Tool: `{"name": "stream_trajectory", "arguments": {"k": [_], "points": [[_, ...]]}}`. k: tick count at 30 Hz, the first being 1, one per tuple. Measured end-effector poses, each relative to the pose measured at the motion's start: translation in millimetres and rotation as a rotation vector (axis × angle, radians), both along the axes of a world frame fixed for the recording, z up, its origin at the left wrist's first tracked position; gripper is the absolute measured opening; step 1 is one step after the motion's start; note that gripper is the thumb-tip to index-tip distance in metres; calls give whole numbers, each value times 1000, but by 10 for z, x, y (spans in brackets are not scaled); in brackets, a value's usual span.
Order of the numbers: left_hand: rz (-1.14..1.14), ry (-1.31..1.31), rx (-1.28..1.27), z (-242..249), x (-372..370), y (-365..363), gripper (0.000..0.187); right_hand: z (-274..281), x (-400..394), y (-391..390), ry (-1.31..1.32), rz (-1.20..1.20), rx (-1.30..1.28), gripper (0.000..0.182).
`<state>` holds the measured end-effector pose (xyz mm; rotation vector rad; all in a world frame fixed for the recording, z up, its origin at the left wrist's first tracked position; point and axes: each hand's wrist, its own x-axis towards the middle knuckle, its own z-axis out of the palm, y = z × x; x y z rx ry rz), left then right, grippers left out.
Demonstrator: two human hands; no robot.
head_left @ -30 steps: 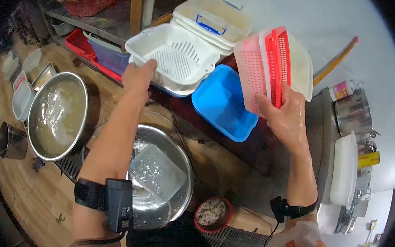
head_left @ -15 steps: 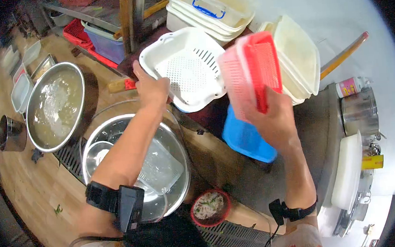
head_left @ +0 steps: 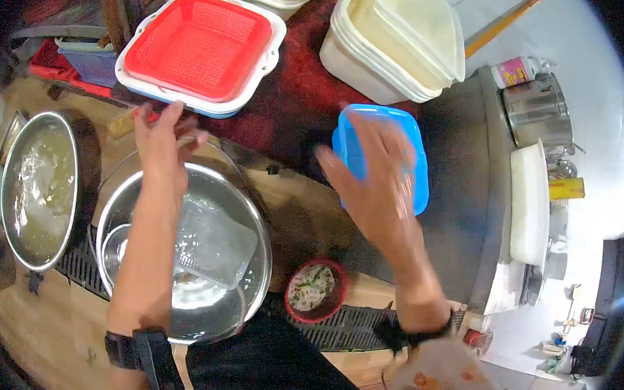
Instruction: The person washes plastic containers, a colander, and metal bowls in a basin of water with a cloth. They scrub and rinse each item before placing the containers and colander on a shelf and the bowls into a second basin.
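Note:
My left hand [head_left: 163,144] is just below the near rim of a white plastic colander basket [head_left: 123,72]; its fingers are parted and hold nothing. Inside that white basket sits a red perforated basket [head_left: 201,46]. Over a blue plastic basin [head_left: 414,165] is my right hand [head_left: 376,171], smeared by motion but with fingers spread and nothing in it. The hand covers part of the basin. Under my left forearm, a large metal basin [head_left: 262,261] holds a clear plastic basket [head_left: 216,239] and a smaller metal bowl [head_left: 114,247].
To the left stands a metal basin of cloudy water [head_left: 39,191]. Stacked whitish tubs [head_left: 388,39] are at the back right. A small red bowl of food [head_left: 312,290] sits near my knees. A metal pot [head_left: 538,111] and a white tray [head_left: 527,204] line the right side.
The red basket has gone from my right hand into the white basket and been let go. My left hand has come off the white basket's rim. The view has shifted right.

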<state>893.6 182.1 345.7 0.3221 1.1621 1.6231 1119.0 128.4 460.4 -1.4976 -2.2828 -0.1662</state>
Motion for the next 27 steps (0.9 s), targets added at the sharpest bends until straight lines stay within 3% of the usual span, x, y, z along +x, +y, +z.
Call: {"name": "stream_trajectory", "arguments": {"k": [3,6,9,10,11,12,14,15,17,18,20,22,23,25,27], "points": [[-104,-49,-131,-147,3,-419,53,-328,544,-638,-227,-285,-219,54],[-214,-116,-313,-674,-51,-1036,42,-889,970,-737,-400,-202,-432,47],[-158,-203,-638,-1476,-131,-1936,34,-1071,945,-480,-544,-139,-378,33],[-115,-244,-712,-1659,-170,-2263,29,-1433,1157,-455,-743,-5,8,32],[-76,-289,-778,-1826,-199,-2559,25,-1426,1047,-383,-982,47,156,32],[-46,-261,-850,-2011,-208,-2837,24,-1285,761,-154,-556,-129,-259,35],[19,-279,-944,-2256,-270,-3276,24,-1290,530,36,153,-29,-153,40],[41,-284,-957,-2356,-331,-3434,25,-1191,337,28,153,-15,-170,40],[15,-283,-868,-2770,-507,-3856,26,-975,-188,-311,154,-79,137,45],[27,-291,-879,-2941,-539,-3953,26,-1124,-307,-474,152,-68,124,45],[6,-179,-877,-3336,-666,-3998,29,-1591,-525,-774,10,141,-252,45],[2,-222,-929,-3609,-652,-3744,30,-2568,-655,-932,12,243,-645,50],[-1,-261,-976,-3783,-597,-3590,31,-3030,-710,-992,-35,183,-687,54],[-1,-37,-836,-4645,-315,-3521,30,-3958,-723,-1022,-118,160,-675,64],[-298,253,-800,-5145,-108,-3305,29,-4723,-686,-1103,-174,186,-643,70]]}}
